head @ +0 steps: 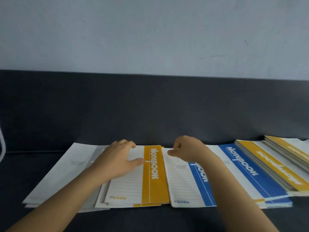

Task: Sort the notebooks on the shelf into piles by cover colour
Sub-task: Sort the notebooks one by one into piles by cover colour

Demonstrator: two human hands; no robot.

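**Right hand has a blue notebook by its far corner**

Your right hand [187, 152] has thumb and forefinger closed together on the far left corner of a blue notebook [182, 185], with the other fingers curled in behind. Your left hand [117, 162] lies on the yellow pile [154, 178]. Its fingers bend over the pile's far edge and the thumb is flat on the top cover.

The blue notebook lies flat directly under your right wrist, with its long axis running from you to the back of the shelf [150, 114]. It sits just beside the yellow pile, and their long edges almost touch.

The next blue cover [247, 169] is just to its right and partly under it, so the right hand is the nearer one and any move looks like a short sideways slide.

There are no bins, so the piles do that job:
- **Far left:** a grey-and-white pile [66, 174] lies there.
- **Far right:** yellow-banded stacks [274, 166] lie fanned and probably still need sorting.
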